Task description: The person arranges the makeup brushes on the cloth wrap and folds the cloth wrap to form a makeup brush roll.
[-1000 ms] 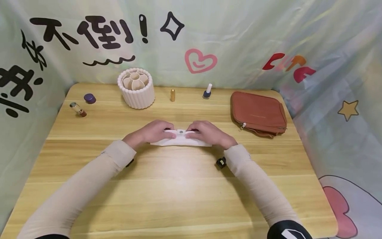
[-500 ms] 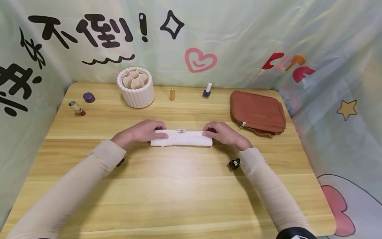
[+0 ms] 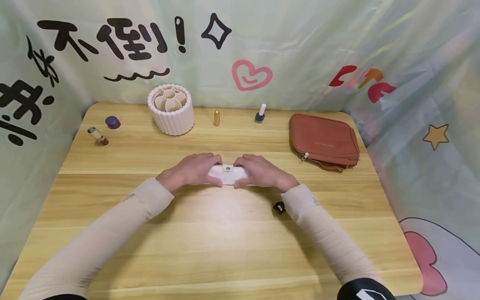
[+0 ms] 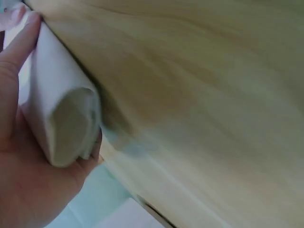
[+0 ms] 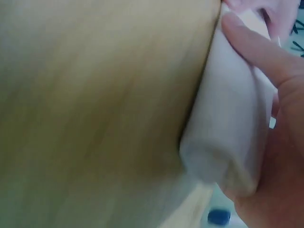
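A white rolled cloth [image 3: 228, 177] lies across the middle of the table, a small tab with a round snap [image 3: 228, 168] at its far edge. From the left, my left hand [image 3: 194, 169] grips it, thumb along the near side and fingers round the far side. My right hand [image 3: 264, 172] holds the other half the same way, the two thumbs a short gap apart. The left wrist view shows the open end of the roll [image 4: 59, 104] with its layers against the palm. In the right wrist view, the opposite end [image 5: 228, 123] rests inside the curled hand.
Along the back stand a ribbed white holder [image 3: 172, 121], a gold tube [image 3: 216, 118] and a nail polish bottle [image 3: 260, 114]. A brown zipped case [image 3: 324, 139] lies at right. A purple lid [image 3: 112, 122] and a small clear-and-brown tube [image 3: 98, 136] are at far left.
Both hands first slid outward to the ends of the white cloth roll, then came back toward its middle. The thumbs now sit lower, at the near edge.
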The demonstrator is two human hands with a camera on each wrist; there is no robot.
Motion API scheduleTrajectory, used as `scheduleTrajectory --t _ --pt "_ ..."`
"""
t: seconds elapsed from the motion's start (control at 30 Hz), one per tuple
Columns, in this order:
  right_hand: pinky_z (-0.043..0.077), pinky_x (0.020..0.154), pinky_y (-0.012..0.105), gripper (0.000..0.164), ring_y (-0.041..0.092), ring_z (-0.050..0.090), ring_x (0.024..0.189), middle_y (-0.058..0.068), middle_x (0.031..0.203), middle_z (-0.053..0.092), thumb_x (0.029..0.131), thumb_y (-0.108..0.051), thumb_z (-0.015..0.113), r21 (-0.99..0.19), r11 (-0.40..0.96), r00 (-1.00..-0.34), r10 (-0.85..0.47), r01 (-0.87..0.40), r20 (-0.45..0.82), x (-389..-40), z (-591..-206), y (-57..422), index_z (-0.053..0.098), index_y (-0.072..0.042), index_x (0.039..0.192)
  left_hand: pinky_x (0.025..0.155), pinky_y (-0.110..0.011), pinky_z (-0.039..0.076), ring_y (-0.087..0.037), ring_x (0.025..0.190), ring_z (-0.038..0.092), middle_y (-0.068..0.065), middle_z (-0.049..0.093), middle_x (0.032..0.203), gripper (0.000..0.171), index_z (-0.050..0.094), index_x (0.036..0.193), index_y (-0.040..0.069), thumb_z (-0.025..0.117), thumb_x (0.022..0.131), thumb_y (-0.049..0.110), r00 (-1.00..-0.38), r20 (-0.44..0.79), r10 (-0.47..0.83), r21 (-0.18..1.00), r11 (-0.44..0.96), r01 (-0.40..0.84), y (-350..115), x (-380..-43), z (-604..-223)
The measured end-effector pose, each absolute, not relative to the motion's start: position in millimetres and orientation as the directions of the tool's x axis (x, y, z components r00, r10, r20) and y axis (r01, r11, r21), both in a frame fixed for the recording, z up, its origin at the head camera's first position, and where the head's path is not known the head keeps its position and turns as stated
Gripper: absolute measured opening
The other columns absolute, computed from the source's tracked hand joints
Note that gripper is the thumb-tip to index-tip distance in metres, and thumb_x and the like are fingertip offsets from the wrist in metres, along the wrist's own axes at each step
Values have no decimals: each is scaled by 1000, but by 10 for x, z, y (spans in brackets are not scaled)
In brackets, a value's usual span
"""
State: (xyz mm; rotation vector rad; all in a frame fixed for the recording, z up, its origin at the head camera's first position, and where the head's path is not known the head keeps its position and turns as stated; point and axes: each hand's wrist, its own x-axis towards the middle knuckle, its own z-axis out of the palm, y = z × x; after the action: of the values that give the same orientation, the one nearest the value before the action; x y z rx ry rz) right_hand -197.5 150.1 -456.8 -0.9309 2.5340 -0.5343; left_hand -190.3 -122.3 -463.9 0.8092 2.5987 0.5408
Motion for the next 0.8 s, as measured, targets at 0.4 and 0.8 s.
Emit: scheduleTrajectory --t 0.4,0.8 --pt "49 92 38 46 20 58 100 4 115 67 94 -35 88 -567 690 -712 -661 -450 -238 -2010 -4586 2127 71 -10 129 85 -36 48 -19 93 59 -1 68 107 41 65 127 15 83 98 38 -700 -289 653 614 687 387 -1747 -1951 -4638" --pt "43 120 64 87 40 52 150 18 166 51 103 -48 75 -253 652 -668 -743 -715 -26 -1708 -4558 1641 39 -4 168 116 -62 43 -39 144 52 -15 57 156 82 46 166 10 77 100 49 -715 -49 697 300 693 655 -1484 -1687 -4580"
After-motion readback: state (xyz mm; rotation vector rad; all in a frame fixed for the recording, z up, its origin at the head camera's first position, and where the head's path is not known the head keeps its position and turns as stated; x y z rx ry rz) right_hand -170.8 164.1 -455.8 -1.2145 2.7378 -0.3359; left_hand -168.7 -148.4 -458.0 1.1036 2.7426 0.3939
